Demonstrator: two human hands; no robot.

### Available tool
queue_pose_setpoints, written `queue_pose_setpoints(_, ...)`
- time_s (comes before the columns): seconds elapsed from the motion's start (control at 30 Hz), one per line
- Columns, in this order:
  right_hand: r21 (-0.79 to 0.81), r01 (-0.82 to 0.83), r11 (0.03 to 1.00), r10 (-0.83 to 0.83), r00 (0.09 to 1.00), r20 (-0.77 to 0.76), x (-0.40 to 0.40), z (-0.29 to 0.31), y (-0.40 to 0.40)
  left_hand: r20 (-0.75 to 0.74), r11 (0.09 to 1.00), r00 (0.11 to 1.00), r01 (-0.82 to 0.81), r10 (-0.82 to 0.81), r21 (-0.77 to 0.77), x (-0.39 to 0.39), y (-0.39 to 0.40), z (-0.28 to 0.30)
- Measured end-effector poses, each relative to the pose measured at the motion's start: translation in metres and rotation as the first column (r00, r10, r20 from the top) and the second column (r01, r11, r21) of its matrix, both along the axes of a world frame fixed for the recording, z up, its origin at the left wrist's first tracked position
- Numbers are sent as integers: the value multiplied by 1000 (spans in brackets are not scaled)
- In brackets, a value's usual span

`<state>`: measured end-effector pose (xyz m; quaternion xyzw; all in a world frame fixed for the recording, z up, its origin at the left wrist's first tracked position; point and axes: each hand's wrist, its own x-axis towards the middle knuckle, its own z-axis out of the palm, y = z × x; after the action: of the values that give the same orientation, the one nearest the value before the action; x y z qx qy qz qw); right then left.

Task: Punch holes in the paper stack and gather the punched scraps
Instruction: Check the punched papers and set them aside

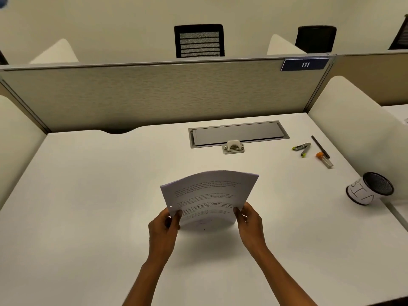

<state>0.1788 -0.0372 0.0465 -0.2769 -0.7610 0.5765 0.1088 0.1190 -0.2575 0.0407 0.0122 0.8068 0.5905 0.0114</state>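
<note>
Stack of printed white paper sheets (209, 195) held up above white desk (88, 195), near centre, bowed. Left hand (163, 226) pinches its lower left edge beside a punched hole; right hand (250, 221) grips lower right corner. Small white-and-metal hole punch (233, 146) sits far, apart.

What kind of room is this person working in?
Probably a shared office or study room with cubicle desks: a fabric divider panel bearing a number plate reading 111, mesh office chairs beyond it, and a white desk.

paper stack (209, 195) print: blurred, unreadable | lower corners: hidden by hands | forearms: cut off by bottom edge
</note>
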Motion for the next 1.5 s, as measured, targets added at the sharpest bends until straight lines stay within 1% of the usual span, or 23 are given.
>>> queue_pose_setpoints(0.13,24,2,1000,-2,1000,-10,0,-4,1,4,1000,1000,-8,8,-9,-2,0,-3)
queue_pose_setpoints(0.27,33,-7,999,7,1000,15,-1,-7,3,-1,1000,1000,-12,12,-19,-6,2,-5)
queue_pose_setpoints(0.4,73,-27,997,26,999,20,-3,-11,7,-6,998,1000,2,-3,-57,-8,1,-10)
queue_pose_setpoints(0.6,173,-100,980,83,991,104,-6,-21,13,22,997,1000,11,-9,-81,-5,1,-17)
queue_pose_setpoints(0.7,178,-97,979,76,990,119,-10,-21,13,15,997,1000,5,-4,-73,-4,4,-15)
queue_pose_setpoints(0.87,202,-97,975,86,994,60,-12,-12,14,-39,995,999,-22,18,-101,-8,5,-5)
queue_pose_setpoints(1.0,205,-83,975,79,997,24,-11,-3,21,-33,993,999,26,-30,-111,-16,2,8)
queue_pose_setpoints(1.13,175,-98,980,94,995,36,-10,5,35,15,984,992,127,-126,-125,-26,-2,19)
queue_pose_setpoints(1.27,106,-140,984,132,988,78,-8,7,43,74,973,982,182,-173,-142,-33,-6,24)
queue_pose_setpoints(1.5,62,-132,989,119,978,173,-1,2,44,272,973,940,227,-207,-44,-31,-13,14)
